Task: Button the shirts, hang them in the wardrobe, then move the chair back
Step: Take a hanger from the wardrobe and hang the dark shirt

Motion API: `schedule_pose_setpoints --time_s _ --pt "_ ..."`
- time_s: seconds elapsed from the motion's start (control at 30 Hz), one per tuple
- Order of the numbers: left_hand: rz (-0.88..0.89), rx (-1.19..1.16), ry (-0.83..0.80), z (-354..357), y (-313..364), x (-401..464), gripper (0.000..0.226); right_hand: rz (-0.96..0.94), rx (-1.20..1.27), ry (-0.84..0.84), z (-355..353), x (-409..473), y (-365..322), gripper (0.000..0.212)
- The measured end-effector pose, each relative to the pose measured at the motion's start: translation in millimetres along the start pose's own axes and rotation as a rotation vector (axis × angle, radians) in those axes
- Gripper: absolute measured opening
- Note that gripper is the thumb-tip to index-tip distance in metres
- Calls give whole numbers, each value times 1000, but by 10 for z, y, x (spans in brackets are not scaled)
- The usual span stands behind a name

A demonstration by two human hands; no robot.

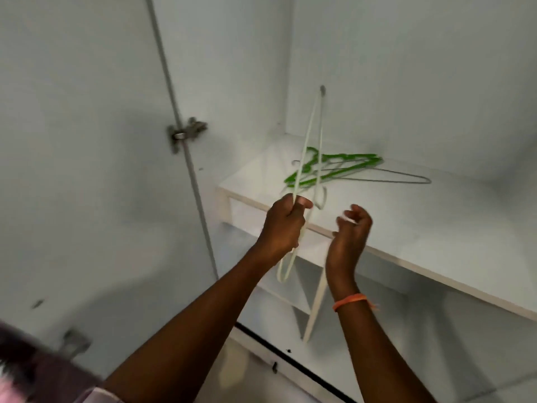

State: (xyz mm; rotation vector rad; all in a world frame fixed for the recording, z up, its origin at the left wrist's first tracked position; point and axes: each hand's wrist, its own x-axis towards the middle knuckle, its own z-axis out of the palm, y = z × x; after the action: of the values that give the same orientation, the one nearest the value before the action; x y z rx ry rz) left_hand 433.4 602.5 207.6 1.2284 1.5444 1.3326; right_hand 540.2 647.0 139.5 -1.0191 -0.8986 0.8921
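I look into an open white wardrobe (406, 68). My left hand (283, 225) grips a pale cream wire hanger (312, 135) near its hook, holding it upright in front of the shelf (436, 228). My right hand (350, 234), with an orange band on the wrist, hovers just right of it with loosely curled fingers holding nothing. On the shelf behind lie green hangers (337, 167) and a thin grey wire hanger (406, 177). A dark purple and pink cloth (35, 373) shows at the bottom left corner; I cannot tell if it is a shirt.
The wardrobe door (81, 141) stands open at the left, with a metal hinge (186, 132) on its edge. Below the shelf are smaller white compartments (296, 286). A dark line runs along the wardrobe's bottom edge (276, 350).
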Motion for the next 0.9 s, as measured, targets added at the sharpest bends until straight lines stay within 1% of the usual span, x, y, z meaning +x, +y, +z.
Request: schedule_pose_setpoints --time_s 0.03,0.07,0.1,0.13,0.17,0.23,0.27,0.3,0.37,0.47,0.63,0.67,0.73,0.83,0.9 --pt "-29 -46 -27 -233 -16 -150 30 22 -122 -14 110 -38 2 58" --pt "-47 -105 -64 -440 -47 -302 31 25 -208 -67 203 -91 9 77" --pt "-52 -157 -89 -668 -84 -473 32 54 -209 -153 327 -179 34 90" --pt "-52 -178 -116 -846 -120 -623 33 97 -160 -239 419 -246 66 92" --pt "-47 -172 -123 -995 -155 -762 33 145 -106 -338 503 -318 74 85" --pt "-41 -131 -41 -1353 -249 -1129 32 263 -23 -575 741 -641 76 52" --pt "-51 -104 17 -1514 -292 -1317 32 285 -10 -636 833 -851 66 38" --pt "-50 -57 81 -1669 -329 -1498 34 281 -28 -663 908 -1063 63 33" --pt "1 94 167 -1947 -390 -1850 35 251 -39 -667 1008 -1519 9 36" --pt "109 277 194 -2298 -395 -2476 33 166 -26 -660 1073 -2333 -143 43" --pt "220 473 272 -2833 -434 -3531 27 90 11 -531 1092 -3575 -310 58" --pt "236 512 305 -2962 -482 -3705 29 80 4 -520 1107 -3779 -339 55" --pt "222 534 417 -3301 -612 -4097 35 44 -21 -557 1161 -4282 -443 41" --pt "152 504 584 -3832 -817 -4605 38 -43 -62 -704 1321 -4997 -560 28" --pt "81 456 681 -4179 -938 -4909 38 -94 -110 -822 1499 -5443 -604 30"
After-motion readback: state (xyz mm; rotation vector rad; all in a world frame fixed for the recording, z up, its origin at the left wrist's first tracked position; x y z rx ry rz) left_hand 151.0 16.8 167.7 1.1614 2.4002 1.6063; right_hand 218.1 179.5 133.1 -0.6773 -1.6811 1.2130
